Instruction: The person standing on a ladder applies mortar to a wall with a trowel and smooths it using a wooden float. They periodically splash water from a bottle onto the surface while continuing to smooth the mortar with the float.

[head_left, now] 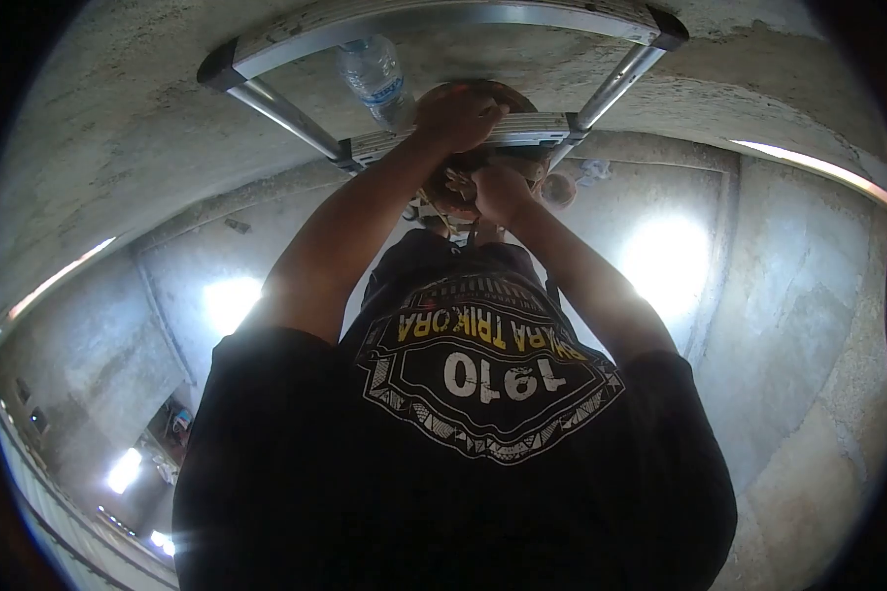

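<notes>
My left hand (460, 118) reaches over a ladder step (537, 126), its fingers curled, against a round reddish-brown basin-like thing (478, 89). The same brown surface shows below that step. There my right hand (503, 192) is closed, lower and a little to the right of the left one. What either hand grips is hidden by the fingers and deep shade. A clear plastic water bottle (375, 79) with a blue label is to the left of my left hand, between the ladder's rails.
The aluminium ladder (443, 15) spans the top of the view, with rails (621, 84) on both sides. A small round container (559, 190) and a crumpled pale thing (593, 172) lie on the floor to the right. Bare plastered walls (798, 295) surround me.
</notes>
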